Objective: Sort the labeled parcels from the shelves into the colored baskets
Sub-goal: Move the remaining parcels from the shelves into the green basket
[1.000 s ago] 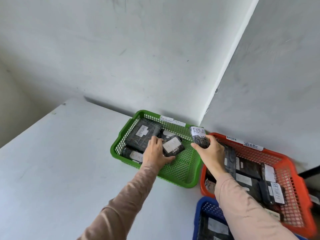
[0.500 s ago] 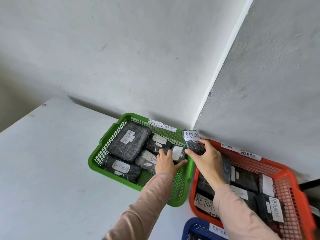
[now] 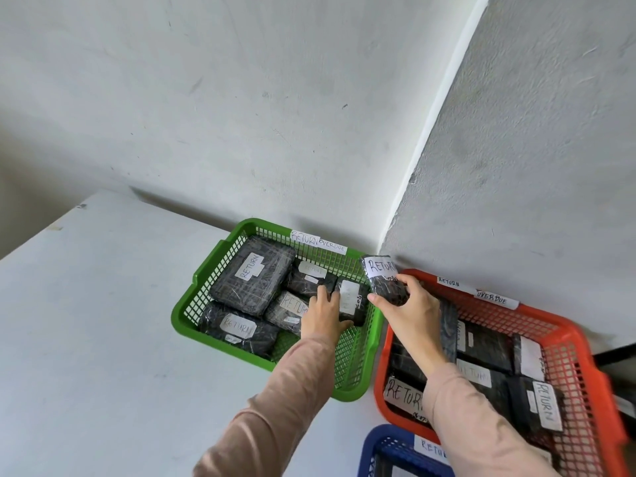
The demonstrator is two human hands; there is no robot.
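A green basket (image 3: 203,285) tagged "RETURN OVERDUE" holds several black wrapped parcels with white labels. My left hand (image 3: 323,316) reaches into it and grips a small black parcel (image 3: 351,301) standing on edge at the basket's right side. My right hand (image 3: 411,313) holds another black parcel labeled "RETURN" (image 3: 382,275) upright between the green basket and an orange basket (image 3: 585,342), over their adjoining rims. The orange basket, also tagged "RETURN OVERDUE", is packed with several labeled black parcels.
A blue basket (image 3: 378,445) with a "RETURN" tag shows at the bottom edge. The baskets stand on a white table (image 3: 103,321) pushed into a corner of two grey walls. A dark bar (image 3: 616,358) pokes in at the right.
The view has shifted, so the baskets sit lower and further left than before. My left hand moved from the basket's middle to the parcel at its right side. My right hand keeps holding its parcel.
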